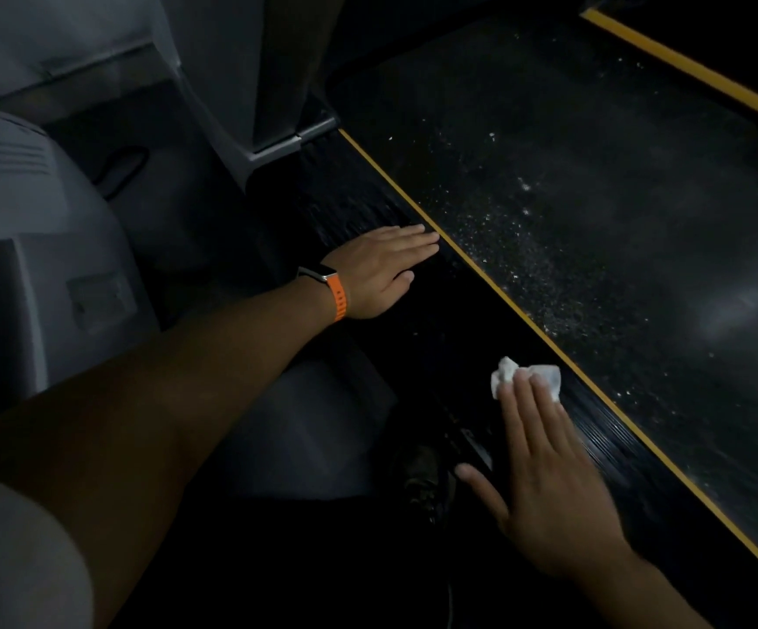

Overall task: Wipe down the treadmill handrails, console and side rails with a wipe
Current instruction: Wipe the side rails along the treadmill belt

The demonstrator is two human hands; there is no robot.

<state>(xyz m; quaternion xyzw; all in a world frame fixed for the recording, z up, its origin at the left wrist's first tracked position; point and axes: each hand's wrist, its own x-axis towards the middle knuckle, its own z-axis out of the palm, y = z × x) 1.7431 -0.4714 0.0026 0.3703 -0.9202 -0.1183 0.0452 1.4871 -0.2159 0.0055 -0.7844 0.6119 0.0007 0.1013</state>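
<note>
A dim, downward view of a treadmill. Its dark belt point(595, 197), speckled with pale flecks, fills the frame from twelve o'clock round to four o'clock. Pale grey machine housing point(28, 220) occupies the nine to eleven o'clock area. Between them the black ribbed side rail point(595, 429) runs diagonally from just above centre down towards five o'clock. A thin yellow stripe point(495, 288) marks its border with the belt.

A bare left forearm reaches in from eight o'clock. The left hand point(381, 274) lies flat, palm down, on the rail just above centre. Its fingers are straight and together, grasping nothing, and the tips almost reach the yellow stripe.

The right hand point(549, 483) enters from five o'clock. Its fingers are extended and slightly spread, with the thumb pointing towards nine o'clock. The fingertips press down on a crumpled white wipe point(511, 372), which lies on the rail just below centre, beside the stripe and well apart from the left hand.

A watch point(322, 274) on an orange strap sits on the left wrist.
</note>
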